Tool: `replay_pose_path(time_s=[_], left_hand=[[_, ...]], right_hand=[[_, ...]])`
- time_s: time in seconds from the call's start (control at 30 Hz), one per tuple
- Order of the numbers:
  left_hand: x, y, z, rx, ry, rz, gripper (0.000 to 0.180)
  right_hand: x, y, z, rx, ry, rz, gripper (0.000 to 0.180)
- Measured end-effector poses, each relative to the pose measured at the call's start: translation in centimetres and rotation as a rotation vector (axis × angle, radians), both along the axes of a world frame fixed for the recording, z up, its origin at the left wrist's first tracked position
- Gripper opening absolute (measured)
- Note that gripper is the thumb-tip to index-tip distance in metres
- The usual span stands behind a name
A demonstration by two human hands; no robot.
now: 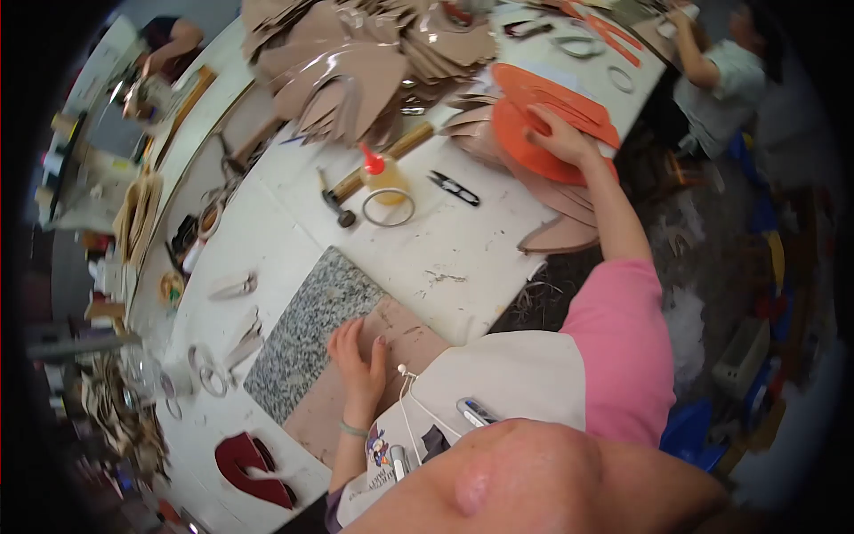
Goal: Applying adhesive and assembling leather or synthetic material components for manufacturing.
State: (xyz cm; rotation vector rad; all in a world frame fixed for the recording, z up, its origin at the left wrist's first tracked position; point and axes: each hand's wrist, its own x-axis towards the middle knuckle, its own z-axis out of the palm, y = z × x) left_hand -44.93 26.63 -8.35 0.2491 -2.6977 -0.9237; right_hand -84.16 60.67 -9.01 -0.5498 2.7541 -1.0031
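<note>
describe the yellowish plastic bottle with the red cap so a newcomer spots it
On the white table, look past the grey speckled slab toward the heaped pinkish-brown flat pieces. Between them is the translucent yellowish bottle, set apart by its pointed red cap.

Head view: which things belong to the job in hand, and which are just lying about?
Likely in the job:
orange flat pieces, under the right hand
dusty-pink sheet and speckled slab, at the left hand

Seemingly just lying about:
hammer
red-tipped bottle of yellowish liquid
black thread snips
curved dark red piece
</note>
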Motion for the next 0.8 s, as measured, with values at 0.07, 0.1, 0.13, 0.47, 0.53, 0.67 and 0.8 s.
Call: replay_pose_path(time_s=[0.07, 0.1, 0.13, 0.47, 0.53, 0.67, 0.8], left_hand=[[-1.4, 0.3, -0.9, 0.002, 0.029, 0.037, 0.042], [-1.8, 0.5, -1.2, -0.056, 0.019, 0.018, 0.040], [-2.0, 0.5, -1.2, -0.108, 0.012, -0.003, 0.039], [-0.5, 0.5, -1.3, -0.123, 0.009, 0.133, 0.039], [-0.6, 0.5, -1.4, -0.122, 0.008, 0.153, 0.039], [-0.3, 0.2, -1.2, -0.103, -0.004, 0.174, 0.039], [-0.1, 0.1, -1.1, -0.080, -0.007, 0.202, 0.039]], right_hand=[[1.0, 1.3, -0.4, 0.019, 0.101, 0.067, 0.075], [1.3, 1.7, -0.7, -0.029, 0.101, 0.066, 0.076], [0.5, 3.0, -1.8, -0.012, 0.116, 0.052, 0.068], [3.3, 0.2, 1.1, 0.162, 0.005, 0.242, 0.087], [3.1, 0.9, 0.6, 0.089, -0.039, 0.227, 0.090], [2.1, 0.2, 0.1, -0.022, -0.095, 0.171, 0.097], [0.6, -2.1, -1.3, -0.032, 0.048, 0.280, 0.085]])
